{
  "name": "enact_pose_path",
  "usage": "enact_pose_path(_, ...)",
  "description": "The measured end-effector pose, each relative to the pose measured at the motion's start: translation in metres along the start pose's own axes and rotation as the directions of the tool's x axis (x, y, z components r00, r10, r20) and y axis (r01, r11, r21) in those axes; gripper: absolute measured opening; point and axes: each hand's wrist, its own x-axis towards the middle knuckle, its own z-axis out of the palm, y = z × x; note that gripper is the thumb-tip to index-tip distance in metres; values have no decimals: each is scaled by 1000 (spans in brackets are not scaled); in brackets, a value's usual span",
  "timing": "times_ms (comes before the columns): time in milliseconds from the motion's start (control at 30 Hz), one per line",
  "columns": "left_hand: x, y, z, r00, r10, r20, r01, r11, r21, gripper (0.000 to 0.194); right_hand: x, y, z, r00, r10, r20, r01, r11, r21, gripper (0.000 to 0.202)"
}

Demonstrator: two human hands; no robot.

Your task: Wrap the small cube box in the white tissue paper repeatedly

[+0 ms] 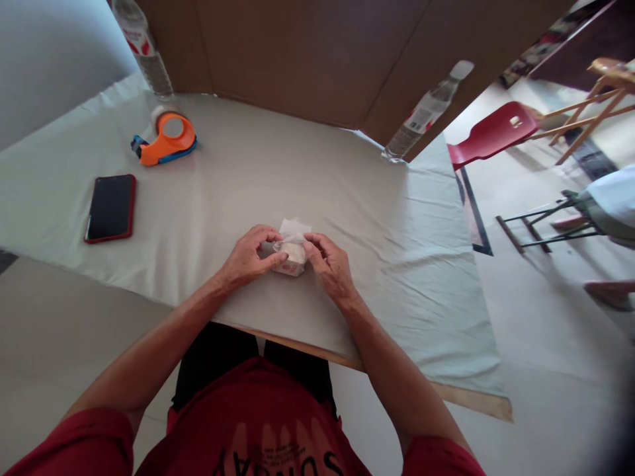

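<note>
A small white box-shaped packet (292, 259) with reddish print on its near side lies on the cloth-covered table, and a thin white translucent sheet is wrapped round it. Part of that sheet (296, 227) stands up beyond the far side of the packet. From the left, my left hand (253, 254) grips the packet and wrapping between thumb and fingers. My right hand (327, 263) pinches the wrapping at the packet's right side. What exactly lies under the sheet is partly hidden by my fingers.
An orange tape dispenser (167, 140) and a phone with a red edge (110, 208) lie to the left. Two water bottles, left (143, 49) and right (427, 112), stand against a brown cardboard panel (297, 59). Right of the table are a red chair (496, 134) and a seated person (612, 205).
</note>
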Motion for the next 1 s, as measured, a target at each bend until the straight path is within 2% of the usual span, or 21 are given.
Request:
enact_pose_path(133,-1,3,0,999,3,54,-4,1000,17,29,3,3,-1,997,73,10,-74,994,80,28)
enact_pose_path(267,-1,7,-2,995,-24,95,22,1000,19,31,6,3,-2,995,96,18,-97,991,94,27)
enact_pose_path(500,0,10,-5,980,-29,195,35,999,-28,30,8,0,-1,996,81,30,-83,993,81,26)
enact_pose_path(667,0,4,-4,969,-32,244,59,993,-104,31,11,-4,0,986,30,167,-37,998,44,24)
enact_pose_path(767,-1,0,-2,973,12,231,27,985,-168,28,14,-5,0,985,-28,171,29,1000,-6,21)
enact_pose_path(867,-2,-2,0,975,30,221,16,978,-206,27,14,-4,0,980,-26,197,23,1000,14,22)
enact_pose_path(1000,-2,0,1,967,-45,251,94,978,-187,28,13,-3,3,992,63,112,-76,990,119,15)
